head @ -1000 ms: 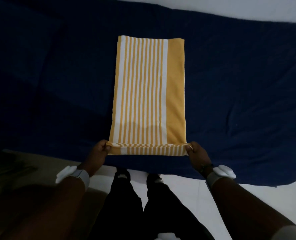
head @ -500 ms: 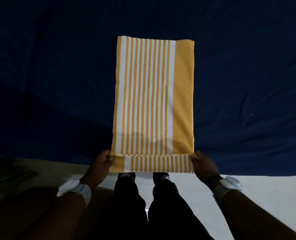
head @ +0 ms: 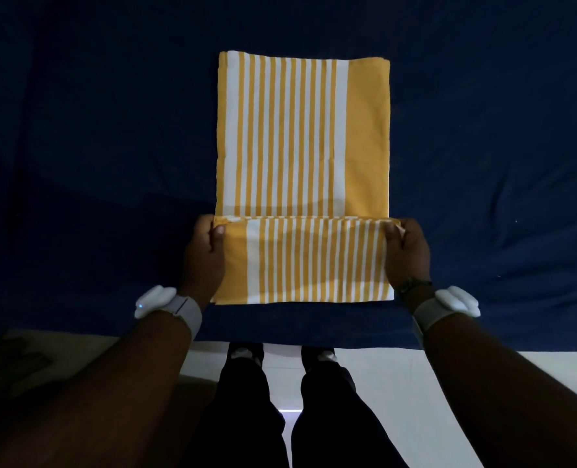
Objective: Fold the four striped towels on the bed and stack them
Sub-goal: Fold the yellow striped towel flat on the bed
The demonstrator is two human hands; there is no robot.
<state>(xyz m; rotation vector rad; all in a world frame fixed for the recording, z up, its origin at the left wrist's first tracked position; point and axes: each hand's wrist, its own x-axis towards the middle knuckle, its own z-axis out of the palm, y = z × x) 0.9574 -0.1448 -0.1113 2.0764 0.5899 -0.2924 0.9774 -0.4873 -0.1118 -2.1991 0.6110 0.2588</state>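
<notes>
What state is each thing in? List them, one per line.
striped towel: lying flat on the bed, its near end turned over and lifted into a flap
left hand: pinches the flap's left corner
right hand: pinches the flap's right corner
dark blue bed cover: spread out beneath the towel

A single towel (head: 302, 136) shows, yellow-orange with thin white stripes running lengthwise, a broader white band along each side of the striped zone and a plain yellow panel on the right. It lies flat on the dark blue bed (head: 483, 163), already narrowed into a long rectangle, apparently several layers thick. Its near end is folded up and over the middle, forming a shorter flap whose plain panel sits on the left.
</notes>
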